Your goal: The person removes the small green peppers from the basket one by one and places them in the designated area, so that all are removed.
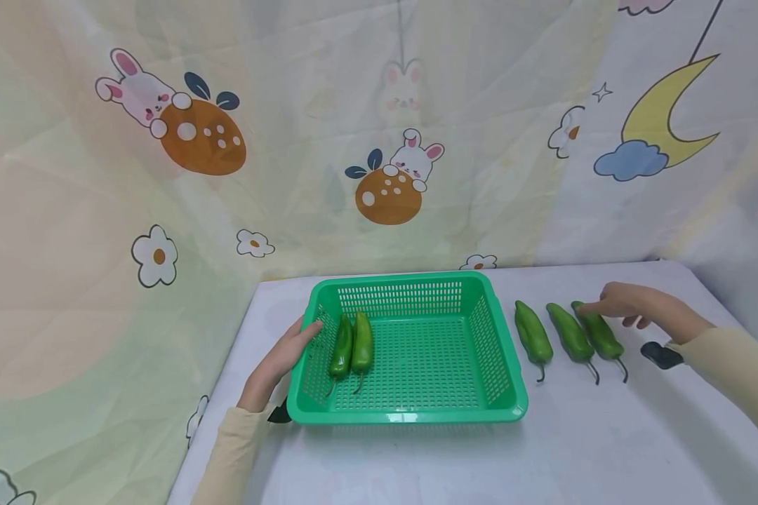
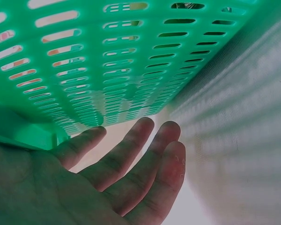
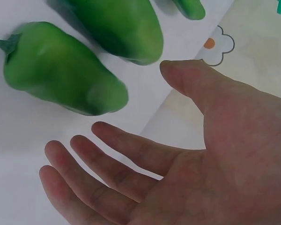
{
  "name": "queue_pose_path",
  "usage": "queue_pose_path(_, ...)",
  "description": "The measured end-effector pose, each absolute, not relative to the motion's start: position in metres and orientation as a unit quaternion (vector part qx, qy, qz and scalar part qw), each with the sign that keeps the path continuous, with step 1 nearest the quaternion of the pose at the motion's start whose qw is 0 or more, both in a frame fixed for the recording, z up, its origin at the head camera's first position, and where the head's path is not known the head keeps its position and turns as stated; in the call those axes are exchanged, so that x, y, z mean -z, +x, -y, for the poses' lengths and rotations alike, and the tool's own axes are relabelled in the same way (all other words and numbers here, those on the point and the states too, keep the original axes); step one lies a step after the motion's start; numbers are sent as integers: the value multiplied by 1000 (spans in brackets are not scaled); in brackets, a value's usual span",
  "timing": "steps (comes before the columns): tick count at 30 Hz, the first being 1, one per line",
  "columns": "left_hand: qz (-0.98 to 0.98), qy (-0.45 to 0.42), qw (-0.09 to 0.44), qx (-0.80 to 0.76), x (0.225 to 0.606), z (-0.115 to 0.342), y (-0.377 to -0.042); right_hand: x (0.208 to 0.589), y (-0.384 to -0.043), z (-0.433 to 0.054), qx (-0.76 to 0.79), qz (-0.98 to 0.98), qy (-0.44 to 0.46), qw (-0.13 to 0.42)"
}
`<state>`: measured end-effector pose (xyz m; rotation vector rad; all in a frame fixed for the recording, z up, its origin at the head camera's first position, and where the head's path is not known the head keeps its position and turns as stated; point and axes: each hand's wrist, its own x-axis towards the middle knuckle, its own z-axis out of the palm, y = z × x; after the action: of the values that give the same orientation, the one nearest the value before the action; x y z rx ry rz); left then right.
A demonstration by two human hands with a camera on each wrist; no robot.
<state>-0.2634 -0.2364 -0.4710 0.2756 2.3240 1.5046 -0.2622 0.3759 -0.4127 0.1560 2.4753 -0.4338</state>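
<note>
White tabletop (image 1: 404,470), rectangular perforated plastic basket (image 1: 407,418), glossy tapered peppers (image 1: 533,333)

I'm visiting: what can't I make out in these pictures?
Most of the tabletop under the green basket: hidden by the basket, head view.
Undersides of the two peppers inside it: hidden by the peppers' own bodies, head view.
Rest of the left sleeve and right sleeve: cut off by the head view's edges.
Details through the basket's slotted wall: too small, left wrist view.

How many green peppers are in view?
5: two inside the green basket, left pepper and right pepper; three on the white table, left one, middle one and right one, nearest the right hand. None seem hidden.
</note>
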Motion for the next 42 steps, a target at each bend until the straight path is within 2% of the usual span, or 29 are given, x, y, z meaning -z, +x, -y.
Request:
queue_pose_path(7,-826,95,177,-527,473,237,-265,401,-264,-362,154,-937,54,308)
queue_pose_path(31,-830,86,167,-524,472,235,-262,361,-272,-301,134,-943,-49,301)
queue_pose_path(42,-825,90,170,-532,469,235,-261,342,-272,-266,129,-950,-91,268)
